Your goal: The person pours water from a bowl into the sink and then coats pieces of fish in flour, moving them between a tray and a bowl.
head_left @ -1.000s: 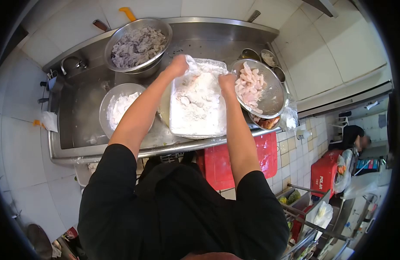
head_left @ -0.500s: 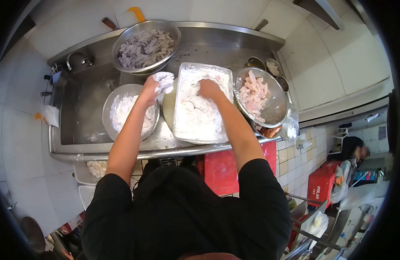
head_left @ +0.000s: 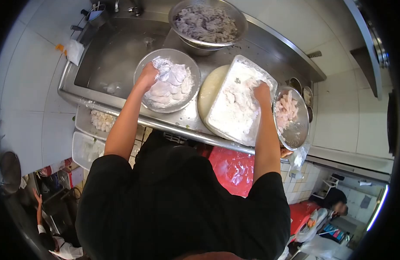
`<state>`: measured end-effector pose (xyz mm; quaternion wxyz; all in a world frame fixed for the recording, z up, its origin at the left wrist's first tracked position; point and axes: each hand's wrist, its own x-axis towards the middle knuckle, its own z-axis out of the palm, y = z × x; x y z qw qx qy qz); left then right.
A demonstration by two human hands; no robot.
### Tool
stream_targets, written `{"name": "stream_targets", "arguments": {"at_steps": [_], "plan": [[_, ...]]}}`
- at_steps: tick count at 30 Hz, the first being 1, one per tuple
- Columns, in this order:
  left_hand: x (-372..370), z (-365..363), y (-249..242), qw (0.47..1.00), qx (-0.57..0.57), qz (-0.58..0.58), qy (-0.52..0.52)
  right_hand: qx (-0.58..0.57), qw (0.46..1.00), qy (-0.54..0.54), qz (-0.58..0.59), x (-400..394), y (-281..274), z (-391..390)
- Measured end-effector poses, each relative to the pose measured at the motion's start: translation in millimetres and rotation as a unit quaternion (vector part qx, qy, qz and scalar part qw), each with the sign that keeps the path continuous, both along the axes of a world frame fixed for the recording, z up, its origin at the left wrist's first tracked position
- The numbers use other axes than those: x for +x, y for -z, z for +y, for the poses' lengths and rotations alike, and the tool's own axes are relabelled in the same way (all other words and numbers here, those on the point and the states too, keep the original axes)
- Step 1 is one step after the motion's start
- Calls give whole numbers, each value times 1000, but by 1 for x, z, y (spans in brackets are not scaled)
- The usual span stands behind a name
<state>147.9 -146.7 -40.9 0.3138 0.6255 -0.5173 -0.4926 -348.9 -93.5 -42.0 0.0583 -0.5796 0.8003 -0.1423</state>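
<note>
My left hand (head_left: 149,76) reaches into a round metal bowl (head_left: 140,96) of flour-coated pieces (head_left: 170,82). White flour cakes its fingers, and they blend into the pale pieces, so their grip cannot be made out. My right hand (head_left: 261,92) is down in the white flour (head_left: 232,104) at the right side of a rectangular tub (head_left: 214,124). Its fingers are hidden in the flour. The tub rests tilted over a round pale board (head_left: 207,92). To its right, a metal bowl (head_left: 297,138) holds pale pink raw meat strips (head_left: 286,110).
A large bowl (head_left: 241,31) of greyish shredded food stands at the back on the steel sink counter (head_left: 161,119). The sink basin (head_left: 111,56) lies left. Small containers (head_left: 307,95) stand at the far right. A red plastic surface (head_left: 232,171) sits below; other people are at both sides.
My left hand has moved from beside the tub into the bowl of floured pieces. My right hand stays in the flour. The view has turned, so the counter now slants.
</note>
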Motion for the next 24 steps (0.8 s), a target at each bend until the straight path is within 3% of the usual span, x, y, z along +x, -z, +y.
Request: {"name": "stream_targets", "arguments": {"at_steps": [3,5,6,7,9,10,12,13,14,15,16,17,19,21,22,24], "plan": [[2,17,-37,993,3,-106,-47,11,997,-2,-81,-33,13,5],[-2,26,-67,998,13,-34,-52,-8,967,67,-247,-28,6,13],[0,26,-73,998,17,2,-54,-32,919,134,-370,-13,-12,18],[5,14,-45,997,-13,30,-76,-54,850,198,-485,-1,-24,20],[15,-21,35,986,-75,85,-121,-86,823,122,-548,16,-26,19],[-4,3,-50,983,-7,82,-163,-86,800,106,-585,36,-36,18],[-21,-9,-43,977,-42,156,-141,-64,760,61,-644,80,-64,15],[-21,-14,-31,971,-59,191,-128,-59,754,40,-653,107,-77,12],[-19,-30,6,998,-40,-48,2,-54,747,20,-662,135,-88,8],[-17,-43,37,950,-16,-283,132,-38,732,-5,-681,156,-97,4],[-15,-28,33,928,-112,-324,143,-46,739,-13,-672,183,-108,0],[-12,-19,23,940,-131,-297,107,-59,727,-14,-684,195,-103,-10],[2,-1,9,956,-159,-243,43,-66,755,-34,-652,233,-113,-25],[28,19,5,946,-171,-273,-21,-98,788,-36,-607,262,-112,-39],[42,35,-11,937,-179,-295,-58,-154,838,-133,-506,278,-110,-48],[65,53,-18,934,-165,-299,-101,-180,899,-173,-359,316,-101,-58]]}}
